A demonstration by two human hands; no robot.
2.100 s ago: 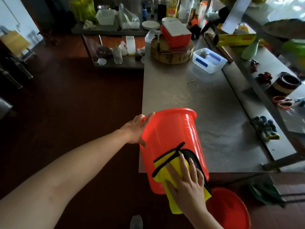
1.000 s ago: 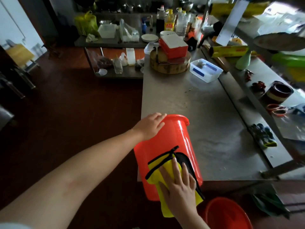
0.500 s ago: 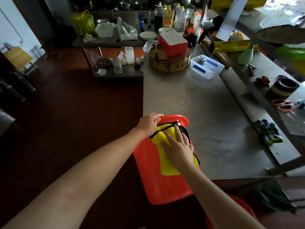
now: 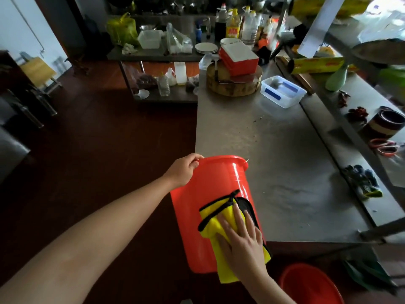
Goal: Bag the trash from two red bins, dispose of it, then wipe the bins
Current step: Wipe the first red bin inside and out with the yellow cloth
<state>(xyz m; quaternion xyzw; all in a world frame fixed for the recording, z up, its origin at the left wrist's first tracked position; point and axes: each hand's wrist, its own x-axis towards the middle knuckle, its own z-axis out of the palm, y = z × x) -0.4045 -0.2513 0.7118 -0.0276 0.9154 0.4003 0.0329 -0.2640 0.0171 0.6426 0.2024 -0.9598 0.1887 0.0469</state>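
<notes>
Left grip (image 4: 183, 171) holds red bin (image 4: 210, 185); right grip (image 4: 241, 240) presses cloth (image 4: 210, 227).

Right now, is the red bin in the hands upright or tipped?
Tipped: the red bin lies slanted, rim toward the steel table; the left hand grips the rim.

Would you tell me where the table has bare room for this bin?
The table is bare in the middle, from the bin up to the tub and chopping block. The far end is crowded: red box, bottles. The right ledge holds gloves.
</notes>
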